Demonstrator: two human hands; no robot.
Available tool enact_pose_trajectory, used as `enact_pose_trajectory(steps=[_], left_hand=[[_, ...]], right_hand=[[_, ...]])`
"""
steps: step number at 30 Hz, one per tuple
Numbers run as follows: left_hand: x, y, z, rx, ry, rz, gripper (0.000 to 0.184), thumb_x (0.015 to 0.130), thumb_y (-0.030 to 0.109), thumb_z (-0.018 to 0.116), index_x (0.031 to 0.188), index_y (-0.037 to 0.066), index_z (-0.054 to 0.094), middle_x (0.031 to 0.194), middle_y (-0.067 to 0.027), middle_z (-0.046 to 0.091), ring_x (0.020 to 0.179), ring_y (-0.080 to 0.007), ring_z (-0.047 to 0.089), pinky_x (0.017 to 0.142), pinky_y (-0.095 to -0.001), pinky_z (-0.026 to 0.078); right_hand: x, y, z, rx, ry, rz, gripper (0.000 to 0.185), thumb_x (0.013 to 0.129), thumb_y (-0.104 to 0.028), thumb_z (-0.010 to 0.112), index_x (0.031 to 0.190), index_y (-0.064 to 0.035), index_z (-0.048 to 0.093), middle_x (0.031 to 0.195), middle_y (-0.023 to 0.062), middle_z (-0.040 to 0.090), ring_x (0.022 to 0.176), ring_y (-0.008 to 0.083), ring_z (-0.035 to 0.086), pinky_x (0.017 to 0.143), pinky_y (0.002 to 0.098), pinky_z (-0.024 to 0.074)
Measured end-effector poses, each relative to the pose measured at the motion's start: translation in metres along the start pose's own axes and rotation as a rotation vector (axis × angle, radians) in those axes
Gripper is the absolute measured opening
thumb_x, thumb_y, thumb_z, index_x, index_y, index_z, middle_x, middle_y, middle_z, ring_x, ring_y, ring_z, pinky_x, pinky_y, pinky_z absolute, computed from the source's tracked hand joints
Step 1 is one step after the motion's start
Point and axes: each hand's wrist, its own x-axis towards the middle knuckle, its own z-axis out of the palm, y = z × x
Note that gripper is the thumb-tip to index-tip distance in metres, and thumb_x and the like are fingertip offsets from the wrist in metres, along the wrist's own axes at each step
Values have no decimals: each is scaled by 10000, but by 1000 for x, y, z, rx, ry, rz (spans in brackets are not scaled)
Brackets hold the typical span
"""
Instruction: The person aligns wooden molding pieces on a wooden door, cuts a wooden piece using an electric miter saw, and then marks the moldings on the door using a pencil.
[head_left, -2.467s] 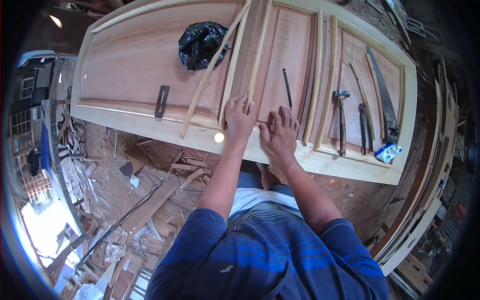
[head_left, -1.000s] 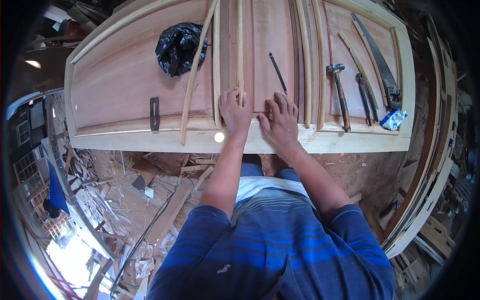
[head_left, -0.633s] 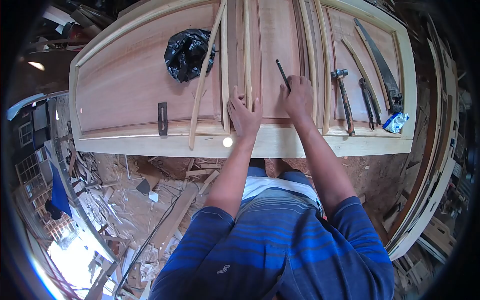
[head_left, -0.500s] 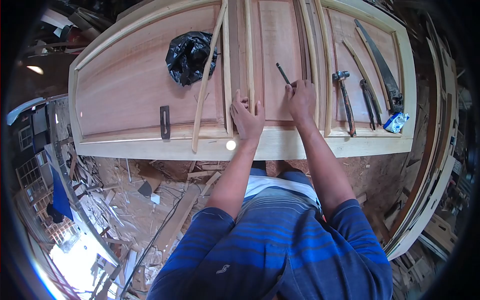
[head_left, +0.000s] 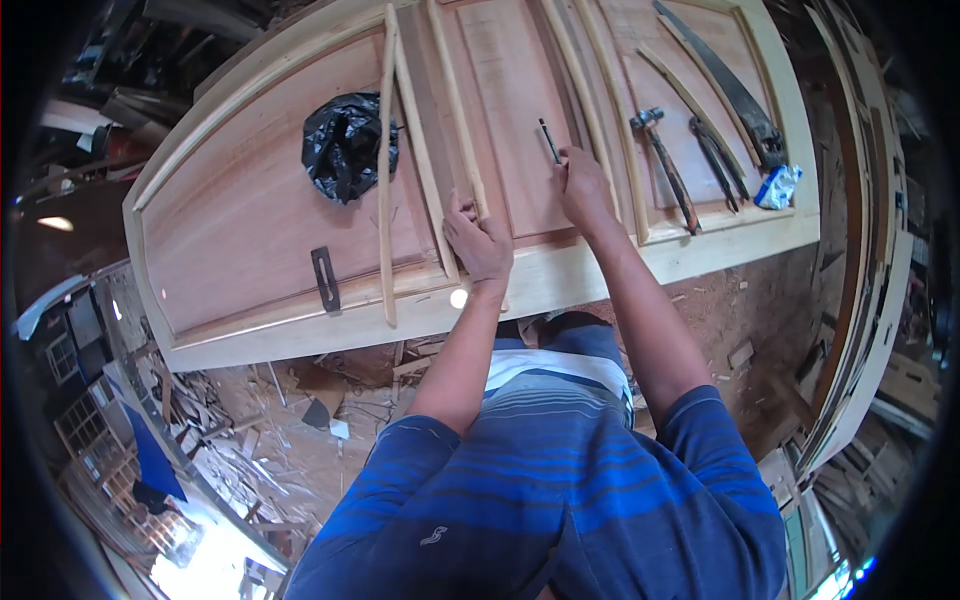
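Note:
A large panelled wooden door (head_left: 240,345) lies flat in front of me. My left hand (head_left: 478,242) closes around the lower part of a thin wooden strip (head_left: 455,115), whose end shows just below the wrist. My right hand (head_left: 584,190) grips a dark pencil (head_left: 549,140) that points up and away over the middle panel. Between the right hand and the tools runs another light strip (head_left: 612,110). A hammer (head_left: 668,172) lies on the right panel, nearest to that hand.
Pincers (head_left: 718,163), a handsaw (head_left: 735,95) and a blue-white packet (head_left: 778,187) lie at the right. To the left are a black plastic bag (head_left: 345,150), a loose strip (head_left: 387,230) and a slotted dark metal piece (head_left: 325,280). Wood scraps litter the floor.
The door now appears tilted in view, its right side higher. The strip's end has come into sight below my left hand. My right hand still holds the pencil, now pointing more upright.

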Motion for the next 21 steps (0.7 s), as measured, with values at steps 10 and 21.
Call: enact_pose_trajectory(steps=[10, 21], left_hand=[[-2, -9, -1, 20, -95, 52, 543, 968, 90, 625, 1472, -71, 504, 1185, -192, 613, 1002, -309, 584, 963, -465, 495], [29, 12, -39, 106, -412, 42, 496, 909, 78, 812, 1368, 17, 634, 1239, -172, 676, 1032, -280, 689, 940, -417, 575]], right_hand=[[-164, -64, -27, 681, -292, 530, 277, 981, -196, 706, 1173, 1, 687, 936, 167, 712, 886, 228, 690, 833, 373, 549], [-193, -88, 3, 464, -320, 543, 361, 890, -326, 864, 1128, -62, 793, 937, 189, 795, 900, 387, 776, 840, 484, 597]])
